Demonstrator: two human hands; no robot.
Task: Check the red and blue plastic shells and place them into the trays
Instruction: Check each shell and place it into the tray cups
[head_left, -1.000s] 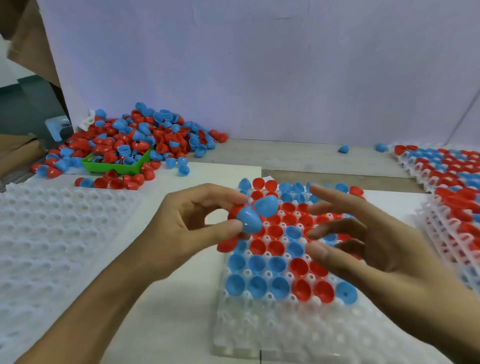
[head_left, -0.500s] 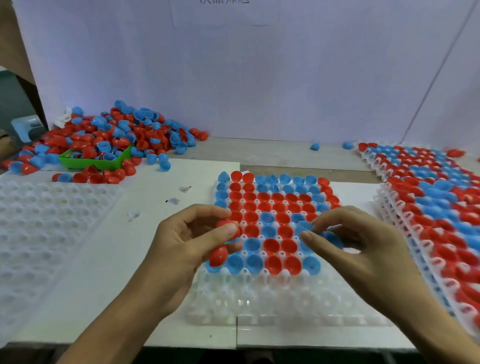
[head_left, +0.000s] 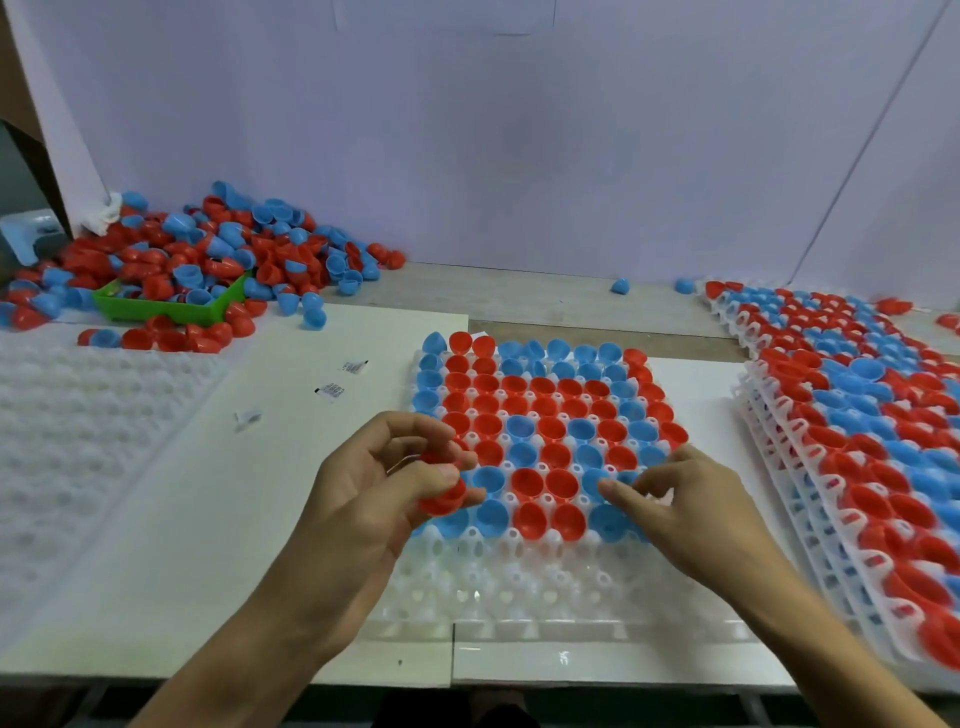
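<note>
A white tray lies in front of me, its far rows filled with red and blue shells and its near rows bare. My left hand hovers at the tray's left edge and grips red shells between thumb and fingers. My right hand is low over the right end of the nearest filled row. Its thumb and index finger pinch a blue shell, mostly hidden by the fingers.
A loose pile of shells fills the far left around a green bin. An empty white tray lies at the left. Stacked filled trays line the right edge. Two stray blue shells lie by the back wall.
The blue shell passed from my left hand to my right, which carried it down to the tray's front filled row. My left hand dropped lower, keeping the red shells.
</note>
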